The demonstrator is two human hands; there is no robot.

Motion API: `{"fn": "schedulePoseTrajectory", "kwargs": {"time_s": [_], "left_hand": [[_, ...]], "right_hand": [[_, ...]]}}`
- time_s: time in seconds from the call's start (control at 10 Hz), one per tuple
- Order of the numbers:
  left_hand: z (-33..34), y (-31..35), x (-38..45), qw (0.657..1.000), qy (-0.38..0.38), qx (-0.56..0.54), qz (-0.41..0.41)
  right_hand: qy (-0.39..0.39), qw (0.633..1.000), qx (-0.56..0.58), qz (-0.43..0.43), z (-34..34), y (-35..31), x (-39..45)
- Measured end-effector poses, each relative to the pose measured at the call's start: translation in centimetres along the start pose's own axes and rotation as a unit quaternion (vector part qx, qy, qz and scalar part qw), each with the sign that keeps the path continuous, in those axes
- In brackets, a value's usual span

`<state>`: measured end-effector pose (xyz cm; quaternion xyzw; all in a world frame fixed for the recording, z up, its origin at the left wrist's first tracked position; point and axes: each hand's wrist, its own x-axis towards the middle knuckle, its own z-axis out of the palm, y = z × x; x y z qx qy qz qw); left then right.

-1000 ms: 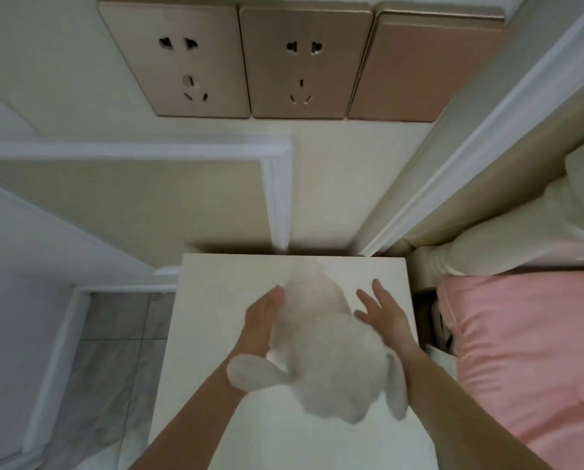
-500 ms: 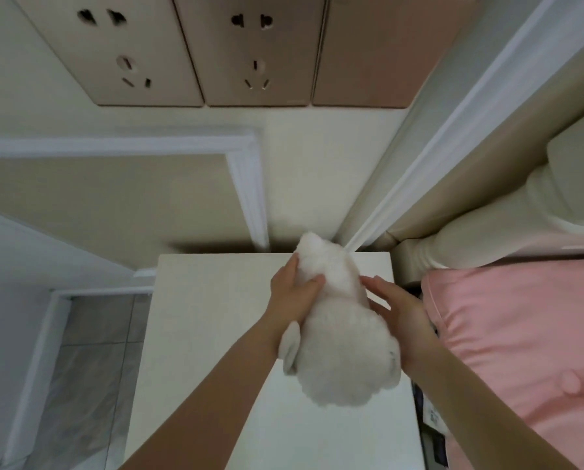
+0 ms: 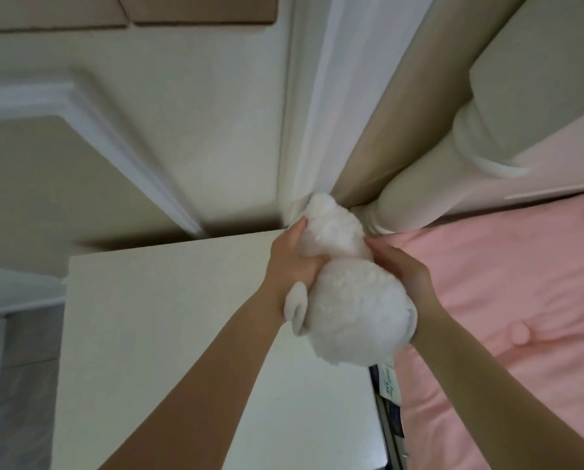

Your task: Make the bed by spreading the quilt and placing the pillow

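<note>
Quilt: pink, lying on bed at right, not yet spread. Plush toy: lifted off table, now over its far corner; left hand and right hand both clutching it. Pillow: not visible.

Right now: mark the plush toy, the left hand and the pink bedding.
plush toy (image 3: 355, 310), head view, on its round fluffy lower body.
left hand (image 3: 292, 262), head view, on the back of the hand gripping the toy.
pink bedding (image 3: 521, 283), head view, on the flat fabric right of the toy.
</note>
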<state>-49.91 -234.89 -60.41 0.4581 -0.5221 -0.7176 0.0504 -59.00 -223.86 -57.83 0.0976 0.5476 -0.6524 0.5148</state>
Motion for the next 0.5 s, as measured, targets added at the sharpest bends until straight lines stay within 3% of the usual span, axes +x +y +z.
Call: {"fn": "schedulePoseTrajectory", "kwargs": {"time_s": [0.2,0.3,0.4,0.5], "left_hand": [[0.5,-0.8,-0.1,1.000,0.010,0.007,0.009],[-0.1,0.3,-0.9,0.995,0.016,0.101,0.016],[-1.0,1.8,-1.7,0.993,0.054,0.103,0.017],[-1.2,2.8,-3.2,0.996,0.066,0.059,0.018]], "right_hand": [[0.004,1.000,0.014,-0.024,-0.9,0.4,-0.3],[0.021,1.000,0.021,-0.011,-1.4,-0.3,-1.2],[0.104,0.993,-0.051,-0.023,-2.1,-1.5,-2.1],[0.130,0.984,-0.110,-0.042,-3.0,-1.9,-3.3]]}}
